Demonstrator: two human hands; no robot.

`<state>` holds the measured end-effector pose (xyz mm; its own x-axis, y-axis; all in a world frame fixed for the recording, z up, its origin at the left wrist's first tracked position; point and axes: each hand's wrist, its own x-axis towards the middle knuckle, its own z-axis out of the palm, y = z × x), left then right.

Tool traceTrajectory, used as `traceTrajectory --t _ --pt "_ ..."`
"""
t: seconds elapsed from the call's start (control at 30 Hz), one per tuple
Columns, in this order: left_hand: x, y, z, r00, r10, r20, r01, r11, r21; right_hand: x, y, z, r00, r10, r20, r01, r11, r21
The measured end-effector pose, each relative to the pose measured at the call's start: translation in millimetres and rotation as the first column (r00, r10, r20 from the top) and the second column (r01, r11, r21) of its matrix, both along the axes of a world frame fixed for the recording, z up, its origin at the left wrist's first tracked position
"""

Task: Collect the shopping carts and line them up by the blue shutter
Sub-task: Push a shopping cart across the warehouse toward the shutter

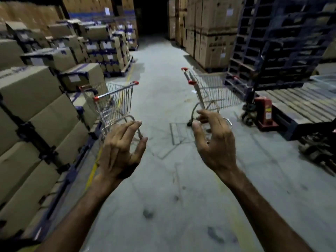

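Two wire shopping carts with red handle ends stand in a warehouse aisle. The left cart (pixel 116 100) is close against the stacked boxes on the left. The right cart (pixel 211 90) stands near the dark pallets, its handle turned toward the aisle. My left hand (pixel 121 151) is raised in front of me, fingers spread and loosely curved, holding nothing. My right hand (pixel 214 140) is raised the same way and is also empty. Both hands are short of the carts and touch neither. No blue shutter is in view.
Cardboard boxes (pixel 36 110) line the left side on blue pallets. Tall boxes (pixel 212 42) and upright dark pallets (pixel 278 40) stand on the right, with a red pallet jack (pixel 263 113) and a wooden pallet (pixel 298 102) beside them. The concrete aisle (pixel 163 179) runs ahead into darkness.
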<state>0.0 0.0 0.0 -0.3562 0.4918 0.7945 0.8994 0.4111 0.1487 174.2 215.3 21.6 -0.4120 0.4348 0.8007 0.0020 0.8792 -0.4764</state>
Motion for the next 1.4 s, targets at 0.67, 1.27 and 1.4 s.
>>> traceTrajectory --t 0.67,1.27,1.4 --pt "-172 120 -153 0.819 -0.068 0.570 0.134 0.988 -0.075 -173 84 -159 0.929 0.019 0.369 0.143 0.902 -0.408" --pt "-400 352 -181 0.776 -0.126 0.618 0.252 0.960 -0.121 -394 302 -176 0.944 -0.027 0.328 0.210 0.817 -0.537" --pt "-460 430 -164 0.776 -0.110 0.622 0.250 0.957 -0.143 -455 380 -174 0.946 0.000 0.323 0.196 0.795 -0.574"
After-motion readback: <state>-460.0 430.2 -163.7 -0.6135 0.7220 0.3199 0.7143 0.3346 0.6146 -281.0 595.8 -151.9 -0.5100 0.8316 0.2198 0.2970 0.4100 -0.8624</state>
